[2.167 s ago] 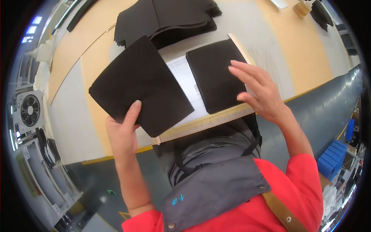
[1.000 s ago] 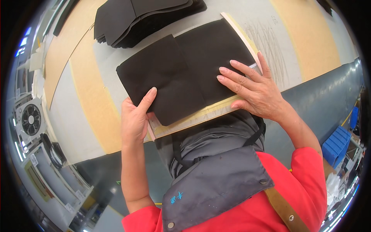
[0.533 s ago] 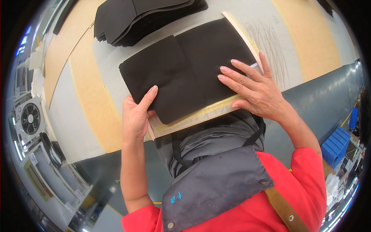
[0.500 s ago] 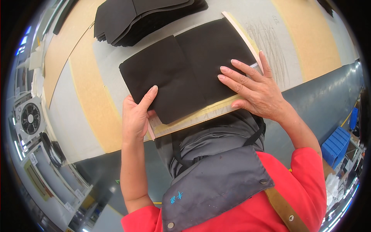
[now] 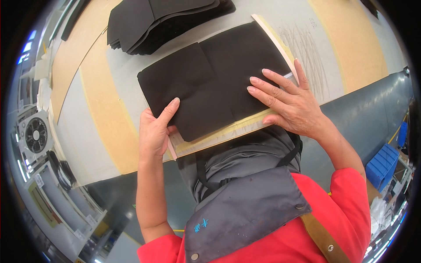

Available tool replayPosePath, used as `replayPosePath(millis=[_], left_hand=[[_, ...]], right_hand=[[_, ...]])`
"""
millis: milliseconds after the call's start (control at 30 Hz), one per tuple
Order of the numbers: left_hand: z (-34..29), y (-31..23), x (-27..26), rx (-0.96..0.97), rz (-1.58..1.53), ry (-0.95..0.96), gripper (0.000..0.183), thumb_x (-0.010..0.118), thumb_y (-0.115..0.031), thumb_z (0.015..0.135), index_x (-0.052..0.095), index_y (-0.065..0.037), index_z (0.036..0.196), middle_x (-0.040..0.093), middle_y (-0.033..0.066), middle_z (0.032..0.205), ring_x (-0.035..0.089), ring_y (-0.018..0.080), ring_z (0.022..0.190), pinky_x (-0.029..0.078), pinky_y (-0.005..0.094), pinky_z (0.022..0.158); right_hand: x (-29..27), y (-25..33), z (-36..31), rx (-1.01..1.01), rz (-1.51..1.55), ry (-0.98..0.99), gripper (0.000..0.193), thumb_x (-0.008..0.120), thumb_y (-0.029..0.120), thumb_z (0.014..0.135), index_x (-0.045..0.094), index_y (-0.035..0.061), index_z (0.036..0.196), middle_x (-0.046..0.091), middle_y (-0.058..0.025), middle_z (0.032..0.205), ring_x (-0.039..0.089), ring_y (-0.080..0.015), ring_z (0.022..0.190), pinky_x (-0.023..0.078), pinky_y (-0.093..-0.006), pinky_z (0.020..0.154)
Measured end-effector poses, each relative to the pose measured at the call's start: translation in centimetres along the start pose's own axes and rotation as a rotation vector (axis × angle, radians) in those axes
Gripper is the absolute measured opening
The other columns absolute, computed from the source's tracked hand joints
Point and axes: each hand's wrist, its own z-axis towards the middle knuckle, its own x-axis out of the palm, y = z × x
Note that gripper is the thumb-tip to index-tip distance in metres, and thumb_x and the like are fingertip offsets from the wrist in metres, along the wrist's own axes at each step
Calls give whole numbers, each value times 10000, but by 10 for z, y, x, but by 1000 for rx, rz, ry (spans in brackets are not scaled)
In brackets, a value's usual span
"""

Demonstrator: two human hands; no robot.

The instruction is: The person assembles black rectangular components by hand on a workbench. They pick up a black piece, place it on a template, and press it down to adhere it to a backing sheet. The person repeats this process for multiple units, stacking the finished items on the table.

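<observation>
A flat black sheet (image 5: 210, 79), of a material I cannot make out, lies on a pale board (image 5: 219, 139) at the table's near edge. It has a notch in its far edge and a seam or fold line down the middle. My left hand (image 5: 154, 131) grips its near left corner, thumb on top and the other fingers mostly hidden beneath. Resting on the right part of the sheet, my right hand (image 5: 289, 101) is open with its fingers spread. A thin pale strip (image 5: 274, 41) runs along the sheet's right side.
Beyond the sheet stands a stack of similar black pieces (image 5: 136, 24). The table (image 5: 351, 48) carries tan bands and pencil-like scribbles on the right. A white fan (image 5: 35, 135) is off to the left, and a blue crate (image 5: 381, 166) sits at the right.
</observation>
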Motion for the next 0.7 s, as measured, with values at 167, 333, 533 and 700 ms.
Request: replayPosePath(millis=[167, 333, 533, 700], left_hand=[[-1, -4, 2, -19, 35, -8, 300, 768, -150, 981, 696, 25, 1214, 748, 118, 1125, 744, 192, 962, 657, 374, 764], [0, -6, 2, -33, 29, 1, 298, 769, -146, 979, 692, 29, 1207, 749, 115, 1118, 746, 190, 947, 656, 375, 757], [0, -6, 1, -37, 33, -1, 300, 776, -151, 972, 689, 25, 1199, 750, 109, 1105, 746, 187, 942, 655, 373, 745], [1, -7, 3, -53, 38, -12, 309, 781, -161, 969, 687, 25, 1198, 750, 110, 1101, 746, 185, 941, 654, 370, 739]], right_hand=[[0, 0, -1, 1, -5, 7, 744, 384, 698, 963, 544, 263, 1545, 522, 77, 1590, 405, -201, 1524, 60, -632, 1314], [0, 0, -1, 4, -3, 6, 742, 386, 698, 961, 546, 266, 1543, 523, 80, 1589, 405, -198, 1525, 55, -632, 1315], [-1, 1, -1, 2, -2, 5, 748, 396, 698, 957, 549, 258, 1542, 523, 75, 1590, 405, -201, 1525, 48, -636, 1313], [-1, -1, 0, 3, 14, 5, 749, 415, 690, 953, 544, 251, 1546, 521, 73, 1592, 403, -205, 1527, 44, -637, 1312]])
